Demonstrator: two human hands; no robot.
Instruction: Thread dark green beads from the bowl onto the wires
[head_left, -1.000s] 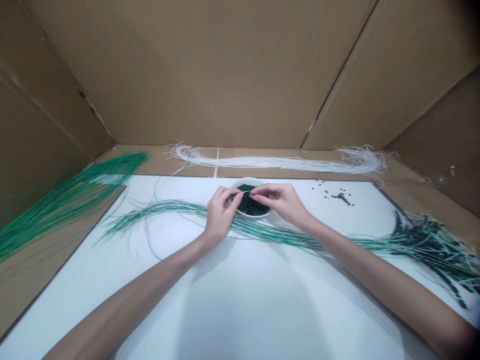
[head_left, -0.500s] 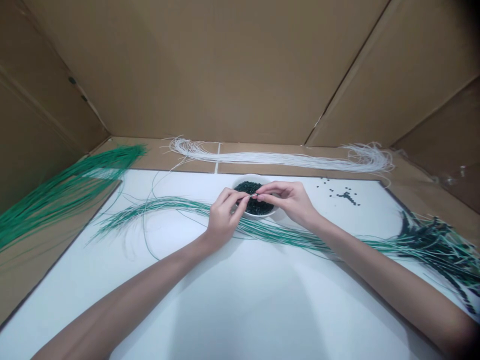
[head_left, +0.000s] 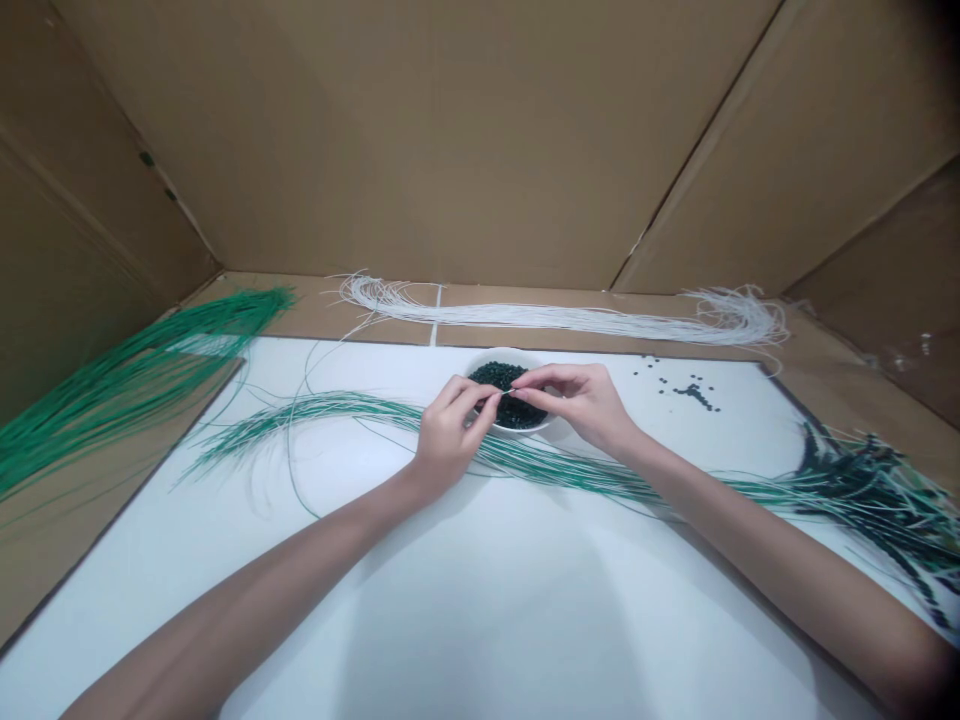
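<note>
My left hand (head_left: pixel 448 432) pinches the tip of a thin green-and-white cord (head_left: pixel 294 440) that loops off to the left across the white board (head_left: pixel 465 600). My right hand (head_left: pixel 581 400) meets it fingertip to fingertip, pinching something very small, likely a dark green bead, against the cord's end. Both hands hover just over the near rim of a small white bowl (head_left: pixel 540 424) filled with dark green beads (head_left: pixel 501 378). A long bundle of green-and-white cords (head_left: pixel 570 476) lies under my wrists.
A white cord bundle (head_left: pixel 555 318) lies along the back. Plain green cords (head_left: pixel 127 385) fan out at the left. Loose dark beads (head_left: pixel 686 388) are scattered at the right rear, and beaded cords (head_left: pixel 874 490) pile at the right edge. Cardboard walls enclose the area.
My hands closed together over the bowl, fingertips now touching at the cord's tip. The view shifted slightly between the first frame and now.
</note>
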